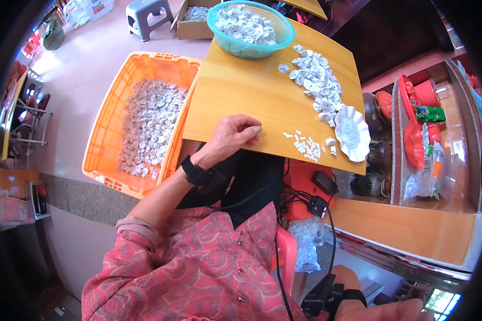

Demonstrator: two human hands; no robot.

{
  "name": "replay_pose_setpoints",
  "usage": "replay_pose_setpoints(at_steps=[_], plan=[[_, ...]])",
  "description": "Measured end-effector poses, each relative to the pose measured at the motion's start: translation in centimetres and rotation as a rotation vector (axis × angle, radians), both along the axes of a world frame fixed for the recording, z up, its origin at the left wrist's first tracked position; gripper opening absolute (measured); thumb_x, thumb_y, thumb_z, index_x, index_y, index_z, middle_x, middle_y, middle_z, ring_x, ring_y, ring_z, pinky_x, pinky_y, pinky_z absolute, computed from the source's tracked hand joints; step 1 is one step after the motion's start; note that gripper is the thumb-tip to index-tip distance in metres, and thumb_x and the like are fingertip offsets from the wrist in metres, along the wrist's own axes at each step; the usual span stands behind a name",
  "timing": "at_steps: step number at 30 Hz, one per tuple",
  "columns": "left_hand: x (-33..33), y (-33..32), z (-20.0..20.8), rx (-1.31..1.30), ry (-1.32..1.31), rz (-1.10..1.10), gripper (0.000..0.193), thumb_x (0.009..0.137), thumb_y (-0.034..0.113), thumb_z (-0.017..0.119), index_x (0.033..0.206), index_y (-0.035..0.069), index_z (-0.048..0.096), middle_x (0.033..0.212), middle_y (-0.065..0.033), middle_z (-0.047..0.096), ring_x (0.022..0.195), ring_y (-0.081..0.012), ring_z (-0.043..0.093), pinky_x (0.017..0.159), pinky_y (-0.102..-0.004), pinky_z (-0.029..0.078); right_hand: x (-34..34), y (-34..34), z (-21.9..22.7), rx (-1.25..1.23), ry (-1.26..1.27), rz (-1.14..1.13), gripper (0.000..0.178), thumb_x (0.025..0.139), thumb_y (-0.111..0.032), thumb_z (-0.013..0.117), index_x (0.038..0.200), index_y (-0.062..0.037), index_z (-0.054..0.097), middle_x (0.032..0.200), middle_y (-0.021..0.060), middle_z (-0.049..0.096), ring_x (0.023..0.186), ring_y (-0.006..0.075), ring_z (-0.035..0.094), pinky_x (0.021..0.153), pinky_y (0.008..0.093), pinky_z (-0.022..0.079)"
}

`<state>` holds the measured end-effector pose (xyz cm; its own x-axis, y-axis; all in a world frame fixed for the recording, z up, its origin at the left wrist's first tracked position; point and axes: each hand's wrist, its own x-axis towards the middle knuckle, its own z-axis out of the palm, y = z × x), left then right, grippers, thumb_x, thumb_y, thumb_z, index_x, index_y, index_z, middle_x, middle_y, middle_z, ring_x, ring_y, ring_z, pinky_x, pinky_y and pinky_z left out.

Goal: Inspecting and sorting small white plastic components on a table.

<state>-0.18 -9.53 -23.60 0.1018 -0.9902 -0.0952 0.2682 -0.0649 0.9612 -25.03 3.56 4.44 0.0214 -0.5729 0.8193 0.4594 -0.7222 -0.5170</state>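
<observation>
My left hand (235, 134) rests at the near edge of the yellow wooden table (241, 88), its fingers curled in. Whatever it holds, if anything, is hidden. My right hand (396, 311) is low at the right, away from the table, smeared by motion and partly cut off, so its fingers cannot be read. Right of my left hand lie several tiny white pieces (307, 148). Beyond them a heap of white round plastic parts (318, 80) stretches along the table's right side. A white scalloped dish (363, 131) holds more tiny pieces.
An orange plastic crate (104, 139) full of white parts stands left of the table. A teal basket (251, 51) of similar parts sits at the table's far edge. Black cables and adapters (317, 205) hang below. An open cabinet (439, 214) holds red items. A grey stool (147, 18) stands behind.
</observation>
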Motion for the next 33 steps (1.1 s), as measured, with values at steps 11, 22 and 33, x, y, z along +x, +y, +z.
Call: replay_pose_setpoints(at_steps=[11, 22, 33], plan=[[-1.4, -14.5, 4.6, -0.465, -0.908, 0.087, 0.034, 0.089, 0.029, 0.066, 0.104, -0.001, 0.07, 0.085, -0.02, 0.066, 0.083, -0.0321, 0.063, 0.077, -0.0425, 0.052, 1.6, -9.7, -15.0, 0.355, 0.962, -0.289, 0.016, 0.084, 0.005, 0.068, 0.099, 0.0009, 0.066, 0.097, 0.0122, 0.062, 0.082, 0.0226, 0.063, 0.069, 0.0325, 0.051], [-5.5, -25.1, 0.9, -0.477, -1.183, -0.126, 0.069, 0.086, 0.063, 0.061, 0.139, 0.019, 0.054, 0.147, -0.0256, 0.037, 0.136, -0.0479, 0.033, 0.109, -0.0587, 0.031, -0.1, -13.3, -21.0, 0.484, 0.979, -0.401, 0.021, 0.088, 0.001, 0.066, 0.108, 0.0023, 0.063, 0.101, 0.0145, 0.059, 0.077, 0.0215, 0.062, 0.064, 0.0315, 0.052], [-5.9, -25.1, 0.4, -0.529, -1.353, -0.168, 0.043, 0.082, 0.06, 0.062, 0.109, 0.028, 0.073, 0.116, -0.0083, 0.061, 0.114, -0.0367, 0.048, 0.086, -0.0617, 0.038, -1.7, -26.0, -22.7, 0.272, 1.326, -0.771, 0.058, 0.087, -0.004, 0.06, 0.141, 0.0046, 0.04, 0.135, 0.0311, 0.042, 0.119, 0.0483, 0.049, 0.098, 0.0484, 0.044]])
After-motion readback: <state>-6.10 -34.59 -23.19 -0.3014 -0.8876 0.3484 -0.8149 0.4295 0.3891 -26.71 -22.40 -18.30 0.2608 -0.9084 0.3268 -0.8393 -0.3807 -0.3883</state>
